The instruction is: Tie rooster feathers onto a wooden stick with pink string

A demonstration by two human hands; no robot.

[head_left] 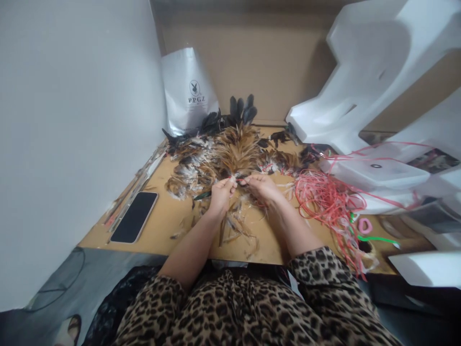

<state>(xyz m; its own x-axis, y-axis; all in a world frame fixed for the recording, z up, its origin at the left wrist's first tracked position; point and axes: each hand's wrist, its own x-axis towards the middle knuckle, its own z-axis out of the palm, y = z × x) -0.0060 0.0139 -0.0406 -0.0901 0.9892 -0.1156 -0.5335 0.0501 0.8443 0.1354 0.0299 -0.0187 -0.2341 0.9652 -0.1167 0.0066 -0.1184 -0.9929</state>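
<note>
A fanned bunch of brown feathers (236, 149) stands up from my left hand (224, 193), whose fingers are pinched round its base. A thin red string (238, 179) runs from there to my right hand (262, 186), which is closed on it between thumb and fingers. Both hands are close together over the table, with a small gap between the fingertips. Behind and beside them lie loose brown and white feathers (196, 163) and dark feathers (243, 109). Stray feathers (236, 226) and quills are scattered below my wrists.
A phone (134, 217) lies on the wooden table (169, 230) at left. A white bag (187, 91) stands at the back left. Tangled red string (320, 197) is heaped at right, beside a white plastic container (382, 170) and foam pieces (360, 72). A white wall bounds the left.
</note>
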